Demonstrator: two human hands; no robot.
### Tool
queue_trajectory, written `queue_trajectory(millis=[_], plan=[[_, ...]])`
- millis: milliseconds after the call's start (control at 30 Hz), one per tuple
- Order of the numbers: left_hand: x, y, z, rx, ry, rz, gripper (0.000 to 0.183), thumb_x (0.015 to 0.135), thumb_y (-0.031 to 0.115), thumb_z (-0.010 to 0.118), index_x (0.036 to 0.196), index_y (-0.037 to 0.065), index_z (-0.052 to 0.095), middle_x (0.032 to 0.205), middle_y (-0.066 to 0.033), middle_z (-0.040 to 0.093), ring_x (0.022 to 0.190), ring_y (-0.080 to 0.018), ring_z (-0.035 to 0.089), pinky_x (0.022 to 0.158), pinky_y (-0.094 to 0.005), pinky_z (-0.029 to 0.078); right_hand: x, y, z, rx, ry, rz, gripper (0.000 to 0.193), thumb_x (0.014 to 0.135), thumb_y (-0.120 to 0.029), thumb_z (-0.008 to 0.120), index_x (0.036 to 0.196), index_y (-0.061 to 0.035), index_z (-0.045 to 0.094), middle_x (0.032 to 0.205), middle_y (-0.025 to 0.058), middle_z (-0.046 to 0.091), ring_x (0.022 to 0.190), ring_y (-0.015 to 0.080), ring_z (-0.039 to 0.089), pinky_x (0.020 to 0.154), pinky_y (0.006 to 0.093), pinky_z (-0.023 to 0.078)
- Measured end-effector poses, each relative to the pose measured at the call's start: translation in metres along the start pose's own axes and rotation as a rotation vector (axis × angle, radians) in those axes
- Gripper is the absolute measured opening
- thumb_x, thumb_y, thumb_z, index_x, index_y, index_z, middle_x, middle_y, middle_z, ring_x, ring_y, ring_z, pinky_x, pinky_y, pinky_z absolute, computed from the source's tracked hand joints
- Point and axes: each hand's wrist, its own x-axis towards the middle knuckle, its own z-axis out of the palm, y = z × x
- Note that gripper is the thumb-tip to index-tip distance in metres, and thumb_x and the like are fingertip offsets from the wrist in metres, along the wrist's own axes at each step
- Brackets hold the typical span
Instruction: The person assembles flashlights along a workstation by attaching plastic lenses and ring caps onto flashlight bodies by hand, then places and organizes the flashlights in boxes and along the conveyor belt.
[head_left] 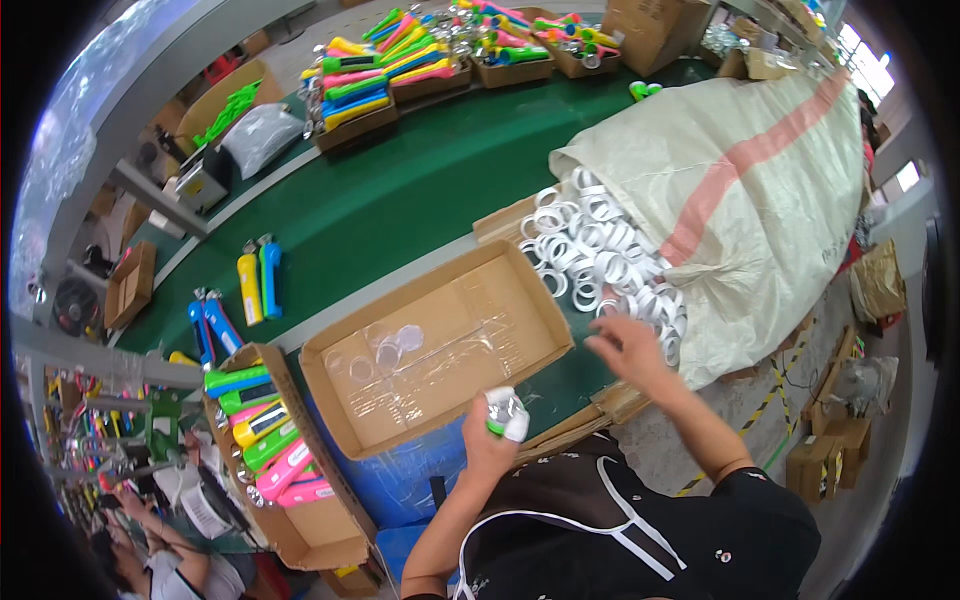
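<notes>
My left hand (487,438) is closed around a flashlight (505,408). Its round silver reflector faces up, and a bit of green shows below; the rest is hidden in my palm. White coverings sit on the fingertips of that hand. To the right, my right hand (630,350) reaches to the near edge of a heap of white plastic rings (600,240). Its fingers are apart, and I see no ring between them. The rings spill from the mouth of a large white woven sack (740,210) with a red stripe.
A shallow cardboard box (450,400) holding a few clear discs (388,350) lies before me. Left of it stands a carton (330,535) of colourful flashlights. Yellow and blue flashlights (249,285) lie on the green belt (400,200). More filled boxes line the far side.
</notes>
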Motion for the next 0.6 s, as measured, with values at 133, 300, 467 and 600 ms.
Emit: queue_trajectory(millis=[133, 300, 467, 600], plan=[[0.018, 0.043, -0.015, -0.676, 0.025, -0.503, 0.021, 0.096, 0.024, 0.055, 0.105, 0.005, 0.053, 0.089, -0.0098, 0.062, 0.071, -0.0190, 0.063, 0.062, -0.0298, 0.052, 0.010, 0.059, -0.018, -0.693, 0.010, -0.338, 0.027, 0.069, -0.014, 0.075, 0.094, -0.0047, 0.068, 0.114, 0.0113, 0.060, 0.102, 0.0312, 0.052, 0.086, 0.0414, 0.042], [0.014, 0.049, -0.015, -1.049, 0.046, -0.680, 0.032, 0.098, 0.036, 0.048, 0.111, 0.007, 0.051, 0.090, -0.0105, 0.060, 0.069, -0.0211, 0.061, 0.063, -0.0331, 0.051, 0.027, 0.039, -0.029, -0.227, 0.007, -0.413, 0.011, 0.076, -0.007, 0.073, 0.085, -0.0039, 0.067, 0.121, 0.0138, 0.060, 0.105, 0.0335, 0.056, 0.086, 0.0376, 0.044], [0.007, 0.049, -0.013, -0.923, 0.039, -0.776, 0.033, 0.099, 0.037, 0.047, 0.113, 0.008, 0.051, 0.092, -0.0093, 0.060, 0.070, -0.0203, 0.061, 0.062, -0.0333, 0.050, 0.018, -0.042, -0.014, 1.045, -0.235, 0.137, 0.059, 0.088, -0.043, 0.059, 0.124, 0.0037, 0.055, 0.099, 0.0057, 0.059, 0.088, 0.0106, 0.056, 0.076, 0.0246, 0.045], [0.004, 0.048, -0.014, -0.896, 0.034, -0.785, 0.029, 0.101, 0.032, 0.045, 0.114, 0.007, 0.051, 0.088, -0.0091, 0.061, 0.068, -0.0183, 0.061, 0.058, -0.0306, 0.050, -0.011, -0.076, 0.043, 1.037, -0.212, -0.004, 0.043, 0.087, -0.031, 0.069, 0.113, 0.0024, 0.060, 0.109, 0.0084, 0.055, 0.094, 0.0152, 0.057, 0.084, 0.0273, 0.045]])
